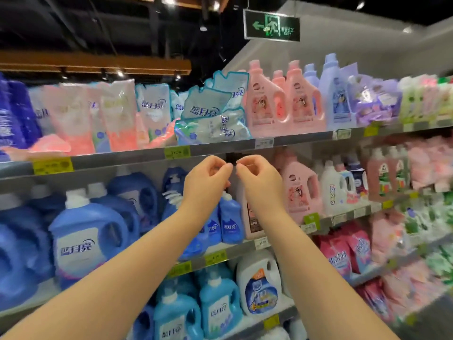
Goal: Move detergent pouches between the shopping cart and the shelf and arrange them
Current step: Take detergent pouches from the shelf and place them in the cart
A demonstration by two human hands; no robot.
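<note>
On the top shelf (220,146) a loose pile of light-blue and white detergent pouches (213,114) lies tilted and overlapping. Left of the pile, more pouches stand upright: a blue-white one (153,110) and pink ones (117,119). My left hand (208,174) and my right hand (256,175) are raised side by side just below the shelf's front edge, under the pile. Both have curled fingers, with their fingertips almost meeting, and I see nothing held in either. A small black piece (232,158) shows on the shelf edge behind them. The shopping cart is out of view.
Pink bottles (282,101) and lilac bottles (335,94) stand right of the pile. Blue detergent jugs (88,239) fill the lower shelves on the left, and pink and white bottles (333,185) sit at the right. An exit sign (272,25) hangs overhead.
</note>
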